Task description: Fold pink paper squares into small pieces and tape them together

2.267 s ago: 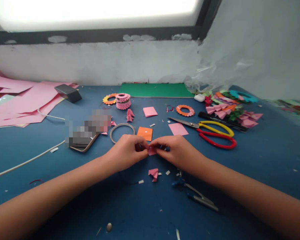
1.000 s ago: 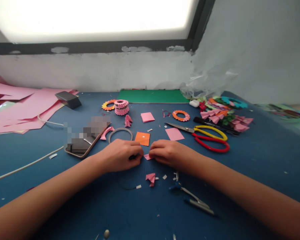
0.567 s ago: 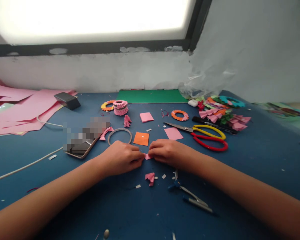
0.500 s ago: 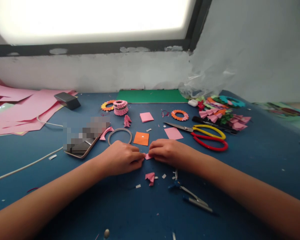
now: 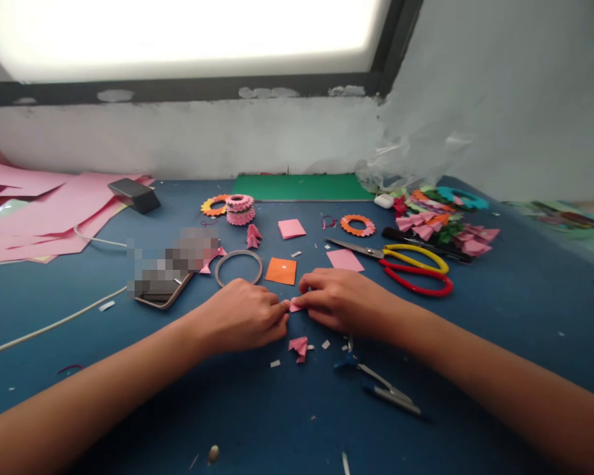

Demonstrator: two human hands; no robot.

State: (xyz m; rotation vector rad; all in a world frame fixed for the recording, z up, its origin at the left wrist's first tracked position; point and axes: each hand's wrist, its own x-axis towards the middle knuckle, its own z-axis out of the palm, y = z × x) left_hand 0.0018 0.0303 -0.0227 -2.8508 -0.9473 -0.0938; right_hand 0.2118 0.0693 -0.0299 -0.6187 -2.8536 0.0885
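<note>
A small folded piece of pink paper [image 5: 296, 307] lies at the middle of the table, mostly hidden by fingertips. My left hand [image 5: 250, 313] is closed and holds its left edge with thumb and forefinger. My right hand [image 5: 341, 300] presses the right side with its forefinger, the other fingers curled. Just in front of my hands sits a folded pink paper piece [image 5: 299, 348] among white scraps. Beyond them lie an orange paper square [image 5: 281, 271], a grey ring [image 5: 238, 253] and a pink paper square [image 5: 345, 259].
Scissors [image 5: 416, 267] with yellow and red handles lie right. A phone [image 5: 165, 290], cable and pink sheets [image 5: 44, 211] are left. Toothed paper rings [image 5: 240, 211] stand at the back. A drawing compass [image 5: 386, 389] lies near my right forearm; paper flowers [image 5: 428, 218] lie back right.
My right forefinger now reaches out over the pink paper, where before the right fingers were bunched at its edge. My left hand stays at the paper. The view has shifted slightly.
</note>
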